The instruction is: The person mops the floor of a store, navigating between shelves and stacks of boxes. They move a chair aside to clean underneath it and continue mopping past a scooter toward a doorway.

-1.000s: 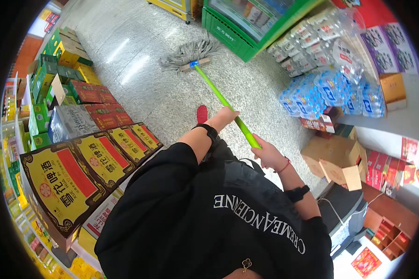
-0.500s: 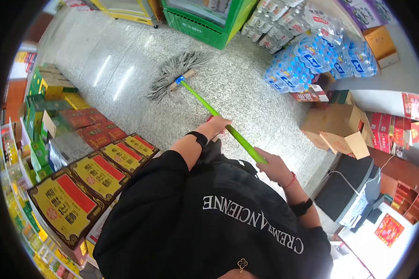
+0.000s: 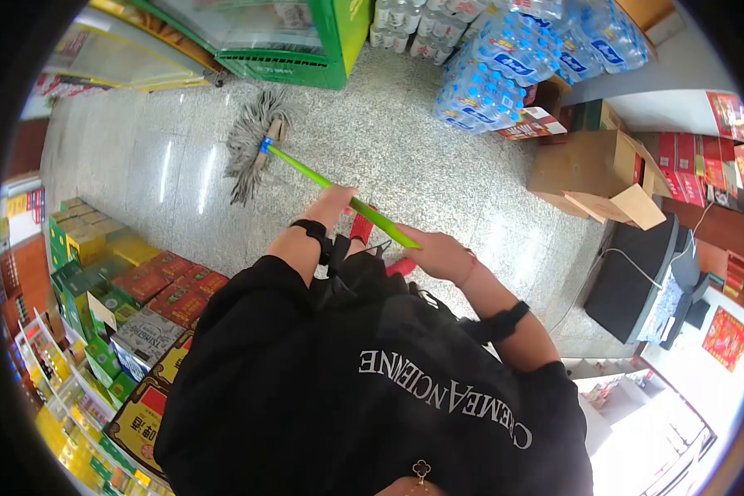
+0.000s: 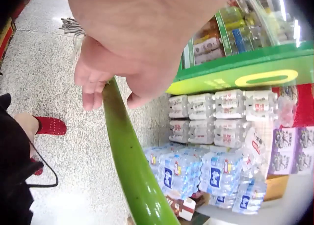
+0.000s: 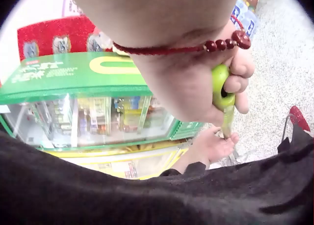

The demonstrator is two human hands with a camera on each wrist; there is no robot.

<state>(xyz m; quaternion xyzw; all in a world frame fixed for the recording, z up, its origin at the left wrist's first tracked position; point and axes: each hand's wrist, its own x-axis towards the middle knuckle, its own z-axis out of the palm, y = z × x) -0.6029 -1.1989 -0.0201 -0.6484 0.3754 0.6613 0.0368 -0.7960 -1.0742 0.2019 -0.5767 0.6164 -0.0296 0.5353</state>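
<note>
stacked cartons [image 3: 169,285] stand at left; a mop head [image 3: 246,150] lies spread on the speckled floor [image 3: 422,124] near a green fridge [image 3: 298,73]. a person's left hand [image 3: 331,205] grips the mop handle [image 3: 372,216] partway down, the right hand [image 3: 442,255] (red bracelet [image 5: 222,44] at the wrist) clasps its upper end; bottled water [image 3: 492,83] and a cardboard box [image 3: 574,169] sit at right.

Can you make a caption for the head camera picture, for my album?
Left hand and right hand grip a green mop handle, gray strands spread on the speckled floor.

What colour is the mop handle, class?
The mop handle is green, clearest in the left wrist view.
</note>
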